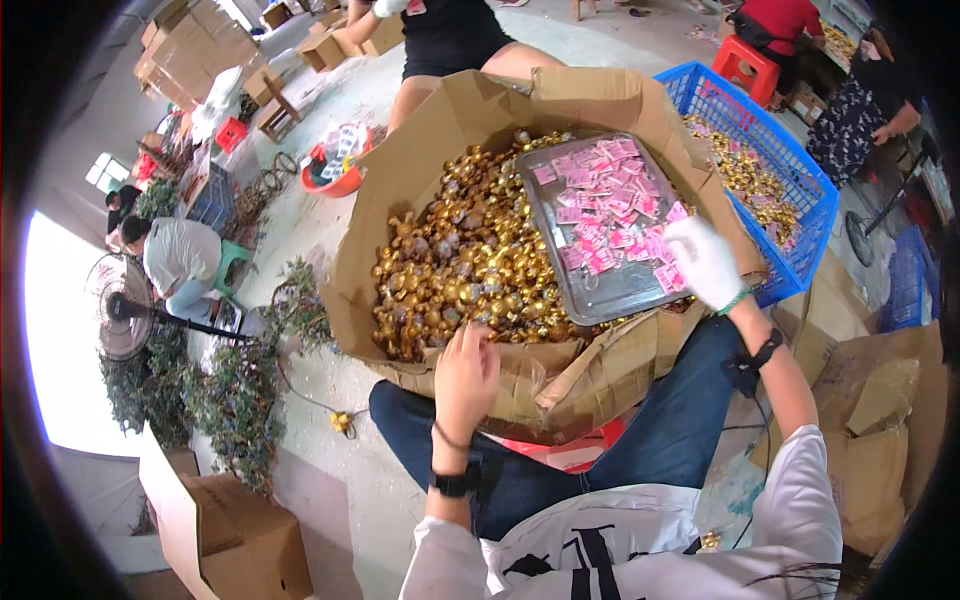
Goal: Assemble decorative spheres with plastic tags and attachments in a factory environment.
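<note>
A cardboard box (352,240) with torn, folded-out sides stands in front of my lap, heaped with small shiny gold balls (480,235). On the right of the heap rests a grey metal tray (590,305) strewn with small pink printed tags (612,205). My right hand (705,265), in a white glove, is over the tray's right rim with its fingers pinched on a pink tag (678,212). My left hand (467,375) is bare at the box's near edge beside the balls. Its fingers are curled together, and what they hold is hidden.
A blue plastic basket (815,235) of gold pieces adjoins the box at right. Another person (455,40) sits across from me. Leafy garlands (235,400), a fan (120,305) and an open carton (245,535) are at left. Flattened cardboard (870,420) lies at right.
</note>
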### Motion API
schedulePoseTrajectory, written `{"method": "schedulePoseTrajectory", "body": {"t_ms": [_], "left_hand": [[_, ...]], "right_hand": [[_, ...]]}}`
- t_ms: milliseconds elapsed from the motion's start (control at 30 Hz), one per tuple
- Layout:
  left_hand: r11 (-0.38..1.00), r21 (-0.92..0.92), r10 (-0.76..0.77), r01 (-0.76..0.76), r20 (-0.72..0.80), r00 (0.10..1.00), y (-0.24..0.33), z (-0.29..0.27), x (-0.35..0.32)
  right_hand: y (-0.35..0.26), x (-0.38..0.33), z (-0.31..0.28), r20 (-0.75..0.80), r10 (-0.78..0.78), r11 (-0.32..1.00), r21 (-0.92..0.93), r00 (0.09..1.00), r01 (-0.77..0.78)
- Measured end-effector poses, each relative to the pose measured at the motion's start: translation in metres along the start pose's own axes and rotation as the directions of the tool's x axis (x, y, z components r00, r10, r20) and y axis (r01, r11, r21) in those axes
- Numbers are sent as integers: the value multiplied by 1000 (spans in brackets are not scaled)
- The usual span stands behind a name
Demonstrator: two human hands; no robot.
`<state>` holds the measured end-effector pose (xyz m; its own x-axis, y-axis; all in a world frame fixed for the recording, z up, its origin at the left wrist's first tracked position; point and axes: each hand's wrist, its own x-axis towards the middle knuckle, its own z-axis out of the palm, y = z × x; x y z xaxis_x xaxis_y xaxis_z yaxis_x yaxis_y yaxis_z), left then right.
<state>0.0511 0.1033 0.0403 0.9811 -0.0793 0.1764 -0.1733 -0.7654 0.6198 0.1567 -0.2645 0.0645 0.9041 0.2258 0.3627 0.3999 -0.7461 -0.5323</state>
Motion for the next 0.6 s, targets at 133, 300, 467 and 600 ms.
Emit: {"method": "schedulePoseTrajectory", "body": {"t_ms": [133, 300, 467, 600], "left_hand": [[924, 378, -53, 66, -45, 998, -43, 42, 10], [925, 379, 45, -35, -19, 999, -32, 66, -23], [973, -89, -104, 215, 661, 743, -82, 116, -156], [969, -20, -202, 245, 508, 838, -55, 111, -124]], "right_hand": [[-83, 25, 109, 681, -176, 983, 160, 711, 90], [-105, 50, 248, 785, -73, 994, 6, 615, 110], [-105, 59, 289, 906, 205, 974, -224, 371, 9], [-95, 54, 304, 901, 115, 967, -198, 419, 158]]}}
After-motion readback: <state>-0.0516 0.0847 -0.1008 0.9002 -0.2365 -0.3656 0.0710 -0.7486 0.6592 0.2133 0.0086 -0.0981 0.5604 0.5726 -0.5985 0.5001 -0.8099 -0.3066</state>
